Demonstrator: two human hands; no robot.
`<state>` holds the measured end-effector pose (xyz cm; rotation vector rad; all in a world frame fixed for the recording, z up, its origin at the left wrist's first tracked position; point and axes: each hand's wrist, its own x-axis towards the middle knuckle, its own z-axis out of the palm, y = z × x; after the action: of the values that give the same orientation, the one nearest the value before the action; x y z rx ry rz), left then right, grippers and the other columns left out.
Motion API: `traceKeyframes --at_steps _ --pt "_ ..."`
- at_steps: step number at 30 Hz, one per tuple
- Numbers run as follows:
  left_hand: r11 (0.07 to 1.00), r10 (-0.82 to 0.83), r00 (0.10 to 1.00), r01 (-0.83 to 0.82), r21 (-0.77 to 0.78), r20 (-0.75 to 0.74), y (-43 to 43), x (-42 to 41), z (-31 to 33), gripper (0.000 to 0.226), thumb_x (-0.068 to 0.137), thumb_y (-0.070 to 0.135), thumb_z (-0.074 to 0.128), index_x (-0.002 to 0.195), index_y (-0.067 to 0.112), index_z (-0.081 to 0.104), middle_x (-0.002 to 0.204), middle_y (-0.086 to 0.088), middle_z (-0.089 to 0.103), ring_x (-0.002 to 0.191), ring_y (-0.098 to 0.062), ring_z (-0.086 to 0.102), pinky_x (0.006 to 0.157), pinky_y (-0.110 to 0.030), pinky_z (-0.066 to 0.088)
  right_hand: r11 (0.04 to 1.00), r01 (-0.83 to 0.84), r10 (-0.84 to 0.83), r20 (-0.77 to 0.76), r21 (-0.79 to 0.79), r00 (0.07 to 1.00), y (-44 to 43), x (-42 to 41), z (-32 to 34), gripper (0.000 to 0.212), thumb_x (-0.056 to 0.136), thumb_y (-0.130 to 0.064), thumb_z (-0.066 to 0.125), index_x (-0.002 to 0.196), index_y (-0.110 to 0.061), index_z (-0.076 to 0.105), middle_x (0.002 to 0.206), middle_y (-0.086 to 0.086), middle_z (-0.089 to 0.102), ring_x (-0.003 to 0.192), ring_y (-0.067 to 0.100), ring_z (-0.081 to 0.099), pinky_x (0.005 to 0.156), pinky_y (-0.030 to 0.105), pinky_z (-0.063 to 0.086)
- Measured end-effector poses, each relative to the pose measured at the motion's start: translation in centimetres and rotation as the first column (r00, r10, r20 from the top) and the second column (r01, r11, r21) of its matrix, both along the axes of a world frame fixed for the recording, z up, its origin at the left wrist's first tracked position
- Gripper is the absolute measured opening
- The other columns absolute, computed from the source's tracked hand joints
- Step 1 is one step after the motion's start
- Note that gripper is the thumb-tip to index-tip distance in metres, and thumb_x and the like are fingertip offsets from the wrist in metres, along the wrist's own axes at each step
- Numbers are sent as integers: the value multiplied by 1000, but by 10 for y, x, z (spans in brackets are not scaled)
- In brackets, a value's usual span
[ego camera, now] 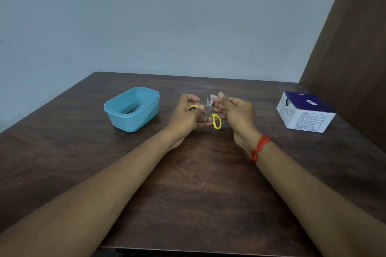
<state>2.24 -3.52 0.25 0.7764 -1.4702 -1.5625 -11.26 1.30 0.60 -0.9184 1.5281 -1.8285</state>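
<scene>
Scissors (211, 113), yellow-handled, slim steel blades, gripped by left hand (189, 116), right hand (235, 110) pinching white scrap (213, 98)

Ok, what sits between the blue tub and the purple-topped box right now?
In the head view, only the two hands: the left hand holds yellow-handled scissors, the right hand pinches a small white piece, both above the wooden table.

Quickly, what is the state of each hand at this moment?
Left hand: closed, holding the yellow scissors.
Right hand: closed, pinching a small white piece at the scissor blades.
</scene>
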Motion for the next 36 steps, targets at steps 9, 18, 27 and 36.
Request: traceKeyframes --at_steps 9,18,27,36 --pt "1000 -16 1000 16 -10 -7 5 -2 1 20 103 2 50 115 14 40 91 -12 55 73 -26 71 76 -40 63 1000 8 -14 251 24 968 -1 0 2 37 79 3 79 98 -16 53 86 13 70 61 15 69 51 26 53" --pt "987 -157 984 156 27 83 5 -1 -1 32 105 20 50 125 -3 61 113 -24 72 99 -32 73 86 -36 60 998 41 -26 284 -48 959 -3 -4 7 40 76 -9 85 104 -17 59 85 4 68 57 5 65 52 22 50" --pt "975 -212 976 208 77 48 1 6 -1 29 106 17 48 119 -3 64 104 -18 76 95 -30 75 85 -36 62 997 -81 82 141 -17 987 -1 -7 6 43 78 -14 85 117 -13 66 92 1 76 72 7 70 63 22 55" --pt "969 -235 970 230 94 55 -2 9 -1 26 106 16 49 115 -2 65 100 -16 76 93 -32 76 79 -34 63 995 -100 99 99 8 990 -3 -12 4 48 77 -15 86 121 -11 65 90 -1 75 69 3 68 53 14 47"
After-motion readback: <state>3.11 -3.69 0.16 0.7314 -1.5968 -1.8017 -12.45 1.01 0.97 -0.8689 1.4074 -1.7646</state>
